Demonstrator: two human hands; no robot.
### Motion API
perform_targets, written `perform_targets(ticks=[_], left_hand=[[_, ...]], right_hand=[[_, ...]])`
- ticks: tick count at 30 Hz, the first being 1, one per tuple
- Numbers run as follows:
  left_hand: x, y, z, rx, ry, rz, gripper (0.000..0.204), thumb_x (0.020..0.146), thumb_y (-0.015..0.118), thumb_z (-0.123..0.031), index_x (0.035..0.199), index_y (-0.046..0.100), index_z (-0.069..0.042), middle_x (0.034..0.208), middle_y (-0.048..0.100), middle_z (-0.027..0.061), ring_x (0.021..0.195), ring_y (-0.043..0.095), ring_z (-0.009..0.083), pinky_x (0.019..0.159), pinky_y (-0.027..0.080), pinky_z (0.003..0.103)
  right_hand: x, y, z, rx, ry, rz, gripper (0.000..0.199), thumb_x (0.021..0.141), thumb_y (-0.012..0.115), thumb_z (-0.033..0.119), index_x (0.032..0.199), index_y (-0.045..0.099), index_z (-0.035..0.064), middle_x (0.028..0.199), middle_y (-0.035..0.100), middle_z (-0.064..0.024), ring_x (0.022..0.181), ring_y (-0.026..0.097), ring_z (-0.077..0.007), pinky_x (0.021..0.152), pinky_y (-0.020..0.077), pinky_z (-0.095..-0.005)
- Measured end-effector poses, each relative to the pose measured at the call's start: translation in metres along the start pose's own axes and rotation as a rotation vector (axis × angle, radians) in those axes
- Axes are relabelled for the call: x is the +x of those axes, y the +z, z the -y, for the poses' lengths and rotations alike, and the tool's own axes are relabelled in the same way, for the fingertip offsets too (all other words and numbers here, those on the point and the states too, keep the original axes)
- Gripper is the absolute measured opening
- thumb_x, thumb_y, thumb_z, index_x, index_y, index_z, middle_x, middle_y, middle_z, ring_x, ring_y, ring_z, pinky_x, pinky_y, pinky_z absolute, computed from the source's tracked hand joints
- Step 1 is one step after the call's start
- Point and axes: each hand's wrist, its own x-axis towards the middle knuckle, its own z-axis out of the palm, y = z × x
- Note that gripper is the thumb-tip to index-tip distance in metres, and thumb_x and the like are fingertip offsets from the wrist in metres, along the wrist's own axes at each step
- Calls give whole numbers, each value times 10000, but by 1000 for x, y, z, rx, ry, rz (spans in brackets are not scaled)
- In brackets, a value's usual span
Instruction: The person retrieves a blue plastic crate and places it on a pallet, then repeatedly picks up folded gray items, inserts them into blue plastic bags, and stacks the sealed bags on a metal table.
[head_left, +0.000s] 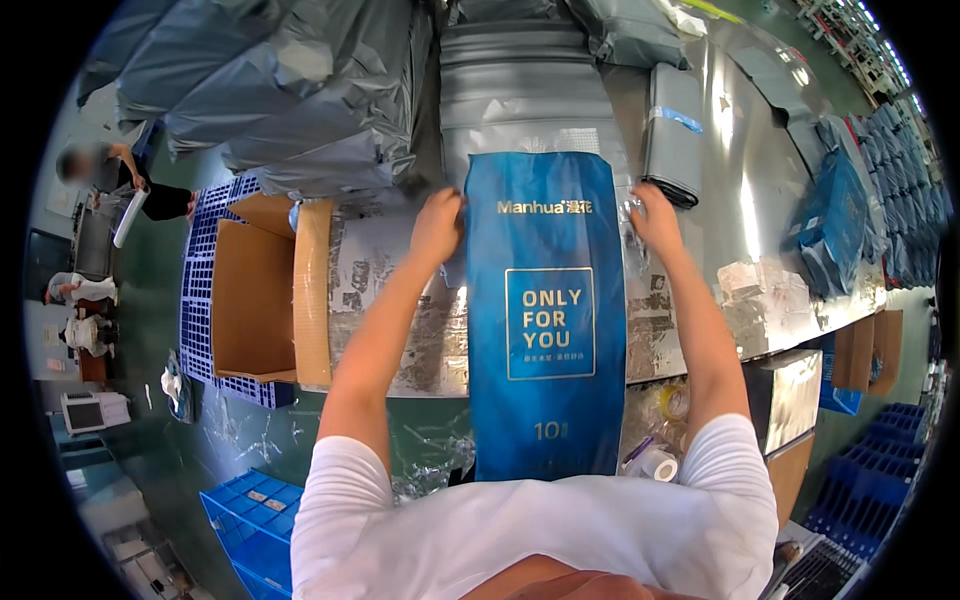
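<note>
A long blue printed plastic package (545, 430) lies lengthwise in front of me, its near end close to my shirt. Its far end rests over the near edge of a row of overlapping grey plastic bags (525, 80). My left hand (437, 228) is closed beside the package's far left edge, its fingers curled at the edge of the grey plastic. On the other side, my right hand (655, 218) pinches the plastic edge, a little apart from the blue package. The fingertips of both hands are partly hidden.
A metal-topped table (720, 240) bears a large grey-wrapped heap (290, 90), a folded grey bundle (673, 140) and more blue packages (835, 215). An open cardboard box (255, 300) stands left, near a blue crate (255, 520). Tape rolls (657, 465) sit near my right arm. A person (115, 175) is far left.
</note>
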Motion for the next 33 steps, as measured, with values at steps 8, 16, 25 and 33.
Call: perform_targets(ticks=[8,16,25,33], left_hand=[[44,38,25,445,-32,478,128,749,487,-87,779,604,-43,919,593,116,864,596,246,670,506,360],[59,42,23,529,65,512,144,744,494,-72,761,636,-60,850,613,105,775,620,258,648,512,353],[67,37,10,401,-56,433,127,768,496,-72,833,602,-43,873,597,129,762,595,306,679,501,373],[16,21,-12,-210,-90,-166,57,731,563,-62,769,531,-34,824,592,153,772,572,343,662,473,380]], right_hand=[[83,58,-21,-473,-122,455,212,722,510,216,754,613,32,829,615,-178,720,603,-334,615,478,-405],[114,49,-28,-452,41,502,231,727,500,239,779,639,61,852,619,-184,827,597,-342,705,480,-409],[118,34,-19,-329,266,496,225,748,528,191,907,647,86,928,622,-152,874,591,-330,741,476,-394],[21,20,19,207,60,-256,225,815,497,116,994,612,40,959,613,-167,864,589,-324,747,467,-357]])
